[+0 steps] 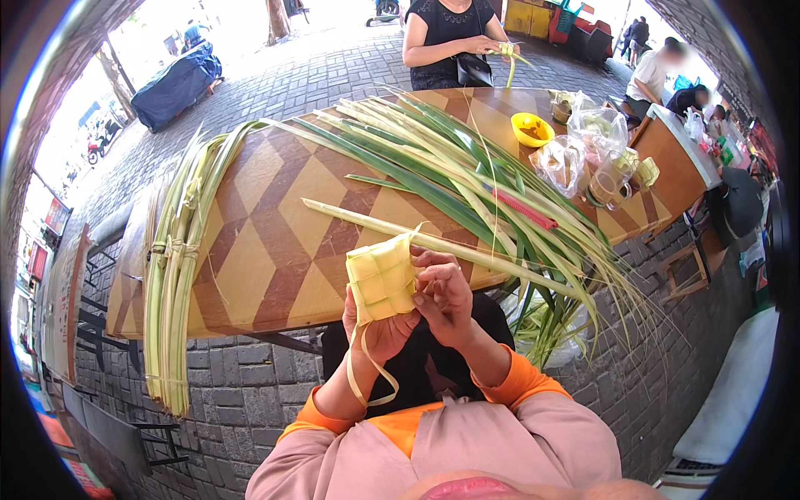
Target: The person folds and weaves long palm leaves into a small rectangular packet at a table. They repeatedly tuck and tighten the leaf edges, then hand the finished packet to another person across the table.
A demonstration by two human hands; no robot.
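A woven palm-leaf pouch (380, 278), pale yellow and roughly square, is held up in front of me at the table's near edge. Its lower corner rests in my left hand (382, 334), whose fingers go partly behind it. My right hand (445, 297) pinches the pouch's right side between thumb and fingers. From the bottom a loose leaf strip (390, 394) loops down over my left wrist. A pale leaf stalk (437, 247) lies on the table just behind the pouch.
The patterned wooden table (262, 219) carries a pile of long palm leaves (431, 169) with a red-handled tool (524, 209) on it. A tied leaf bundle (175, 250) overhangs the left end. A yellow bowl (532, 130), plastic bags (559, 164) and a glass mug (607, 182) stand right. Opposite, a person (447, 47) holds leaf strips.
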